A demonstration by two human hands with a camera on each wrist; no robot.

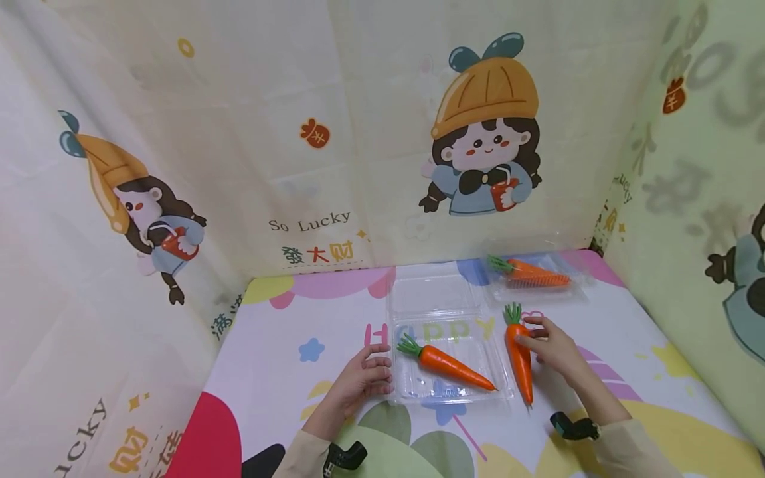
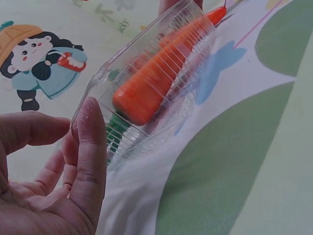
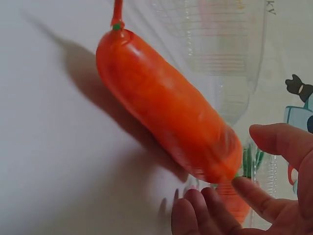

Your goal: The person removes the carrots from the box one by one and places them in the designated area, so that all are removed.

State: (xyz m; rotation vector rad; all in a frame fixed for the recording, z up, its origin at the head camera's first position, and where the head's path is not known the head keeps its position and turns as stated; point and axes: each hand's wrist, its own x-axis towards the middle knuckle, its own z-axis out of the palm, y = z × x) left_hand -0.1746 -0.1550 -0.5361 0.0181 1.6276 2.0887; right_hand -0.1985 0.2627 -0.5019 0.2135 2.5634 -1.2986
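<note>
A clear plastic clamshell box [image 1: 439,402] stands with its lid folded back, and an orange toy carrot [image 1: 457,369] with green leaves lies slanted inside. At the box's left side is my left hand [image 1: 362,382]; its thumb and index finger pinch the clear rim [image 2: 95,78] in the left wrist view. To the right of the box, a second carrot [image 1: 521,362] points its tip toward me. My right hand [image 1: 552,345] is beside this carrot's leafy end, thumb and index finger spread around it. A gap shows between thumb and carrot in the right wrist view.
A closed clear box with another carrot [image 1: 538,273] inside stands at the back right. Printed cloth [image 1: 382,133] walls in the table at the back and sides. A red rounded shape [image 1: 206,438] is at the front left.
</note>
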